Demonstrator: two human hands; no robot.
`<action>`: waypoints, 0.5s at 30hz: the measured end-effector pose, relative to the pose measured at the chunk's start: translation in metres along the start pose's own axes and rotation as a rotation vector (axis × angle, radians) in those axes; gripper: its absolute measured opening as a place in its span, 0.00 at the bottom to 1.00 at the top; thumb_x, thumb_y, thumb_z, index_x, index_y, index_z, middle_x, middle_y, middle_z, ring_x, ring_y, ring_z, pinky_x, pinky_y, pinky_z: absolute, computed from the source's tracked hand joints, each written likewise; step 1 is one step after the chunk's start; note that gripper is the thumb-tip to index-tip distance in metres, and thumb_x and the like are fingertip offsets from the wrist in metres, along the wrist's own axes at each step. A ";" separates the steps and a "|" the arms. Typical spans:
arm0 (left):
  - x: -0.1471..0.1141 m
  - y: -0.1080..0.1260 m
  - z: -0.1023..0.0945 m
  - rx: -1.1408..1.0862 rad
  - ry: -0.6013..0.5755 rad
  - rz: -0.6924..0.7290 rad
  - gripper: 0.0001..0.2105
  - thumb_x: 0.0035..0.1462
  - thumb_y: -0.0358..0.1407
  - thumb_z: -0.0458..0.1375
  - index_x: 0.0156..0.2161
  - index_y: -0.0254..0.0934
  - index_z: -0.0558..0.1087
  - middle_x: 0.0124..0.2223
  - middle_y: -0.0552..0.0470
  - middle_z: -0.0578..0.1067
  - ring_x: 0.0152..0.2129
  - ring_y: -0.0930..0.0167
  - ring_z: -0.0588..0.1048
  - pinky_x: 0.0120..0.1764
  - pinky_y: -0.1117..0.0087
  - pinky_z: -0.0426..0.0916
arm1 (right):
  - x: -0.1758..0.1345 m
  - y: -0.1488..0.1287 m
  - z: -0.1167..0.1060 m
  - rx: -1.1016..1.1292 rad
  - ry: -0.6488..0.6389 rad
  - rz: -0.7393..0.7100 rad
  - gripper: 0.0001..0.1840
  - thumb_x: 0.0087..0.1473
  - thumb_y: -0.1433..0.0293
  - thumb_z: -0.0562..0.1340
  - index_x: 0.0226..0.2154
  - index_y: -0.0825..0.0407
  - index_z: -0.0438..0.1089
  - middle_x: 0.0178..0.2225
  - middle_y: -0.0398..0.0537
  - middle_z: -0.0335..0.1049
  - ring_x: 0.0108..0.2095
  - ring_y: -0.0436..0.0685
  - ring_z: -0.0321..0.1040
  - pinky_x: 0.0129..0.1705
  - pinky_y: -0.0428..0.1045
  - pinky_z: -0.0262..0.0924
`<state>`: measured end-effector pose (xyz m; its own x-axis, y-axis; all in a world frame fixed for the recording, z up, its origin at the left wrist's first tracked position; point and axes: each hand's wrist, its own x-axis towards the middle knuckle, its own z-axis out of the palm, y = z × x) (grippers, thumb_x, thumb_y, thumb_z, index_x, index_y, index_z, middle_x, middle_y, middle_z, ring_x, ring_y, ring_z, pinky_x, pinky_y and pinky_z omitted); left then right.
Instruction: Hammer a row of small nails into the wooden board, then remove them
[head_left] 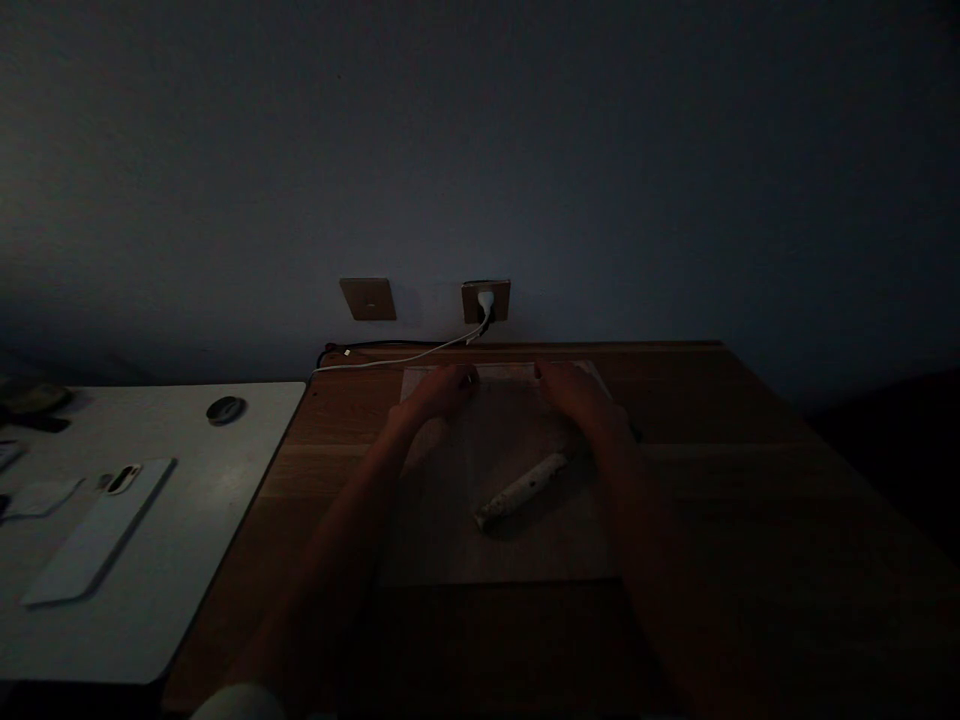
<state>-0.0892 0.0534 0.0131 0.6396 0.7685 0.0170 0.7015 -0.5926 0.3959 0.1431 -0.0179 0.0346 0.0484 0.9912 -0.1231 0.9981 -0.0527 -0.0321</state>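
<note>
A pale, square flat sheet or board [442, 545] lies on the wooden table; the dim light hides what it is made of. My left hand [444, 390] is at its far edge, left of the middle, with the fingers curled onto that edge. Farther right along the same edge, my right hand [574, 388] has its fingers bent over it in the same way. Between my forearms a whitish, stick-shaped piece [521, 492] with dark spots and a dark near end rests slantwise on the sheet. Neither hand touches this piece. A small dark thing shows beside my right wrist, too dim to name.
The wooden table [720, 500] stands against a wall with two socket plates; a white plug [486, 300] and its cable [405, 358] run along the back edge. On a white table [187, 540] at left lie a phone [101, 535] and a small round dark object [225, 409].
</note>
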 end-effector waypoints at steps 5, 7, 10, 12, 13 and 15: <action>-0.003 0.003 -0.003 0.064 0.003 0.026 0.13 0.63 0.31 0.54 0.49 0.39 0.77 0.43 0.47 0.82 0.40 0.65 0.79 0.45 0.68 0.71 | -0.006 -0.004 -0.007 -0.011 0.030 0.006 0.17 0.65 0.72 0.53 0.53 0.52 0.69 0.52 0.62 0.75 0.51 0.64 0.72 0.48 0.54 0.59; -0.004 0.004 -0.003 0.121 -0.001 0.039 0.13 0.64 0.32 0.53 0.49 0.39 0.77 0.44 0.46 0.81 0.41 0.64 0.79 0.45 0.67 0.71 | -0.008 -0.006 -0.010 -0.010 0.043 0.010 0.16 0.65 0.71 0.53 0.53 0.52 0.69 0.52 0.62 0.75 0.51 0.64 0.72 0.48 0.54 0.59; -0.004 0.005 -0.002 0.193 -0.001 0.044 0.12 0.66 0.33 0.52 0.49 0.40 0.76 0.45 0.45 0.81 0.41 0.62 0.79 0.44 0.67 0.71 | -0.008 -0.008 -0.013 -0.004 0.058 0.016 0.16 0.66 0.69 0.53 0.53 0.54 0.68 0.50 0.63 0.75 0.50 0.65 0.72 0.46 0.54 0.60; -0.004 0.005 -0.002 0.205 0.000 0.044 0.12 0.66 0.34 0.52 0.49 0.40 0.76 0.45 0.46 0.81 0.42 0.62 0.79 0.43 0.67 0.70 | -0.006 -0.009 -0.013 0.006 0.050 0.001 0.16 0.66 0.69 0.53 0.52 0.54 0.69 0.49 0.62 0.76 0.49 0.64 0.73 0.45 0.53 0.60; -0.004 0.005 -0.002 0.204 0.000 0.044 0.12 0.66 0.35 0.52 0.49 0.40 0.76 0.45 0.46 0.81 0.42 0.62 0.79 0.43 0.67 0.70 | -0.005 -0.010 -0.012 0.013 0.039 -0.014 0.16 0.65 0.69 0.53 0.51 0.53 0.70 0.49 0.60 0.76 0.49 0.63 0.73 0.45 0.52 0.60; -0.005 0.006 -0.003 0.192 -0.002 0.040 0.12 0.66 0.35 0.52 0.49 0.40 0.76 0.45 0.46 0.81 0.41 0.62 0.79 0.43 0.67 0.70 | -0.003 -0.011 -0.010 0.026 0.010 -0.041 0.14 0.64 0.69 0.55 0.49 0.52 0.71 0.49 0.58 0.76 0.49 0.62 0.73 0.45 0.50 0.60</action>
<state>-0.0891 0.0470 0.0182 0.6686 0.7431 0.0275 0.7226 -0.6579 0.2121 0.1319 -0.0188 0.0453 0.0078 0.9938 -0.1112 0.9979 -0.0149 -0.0629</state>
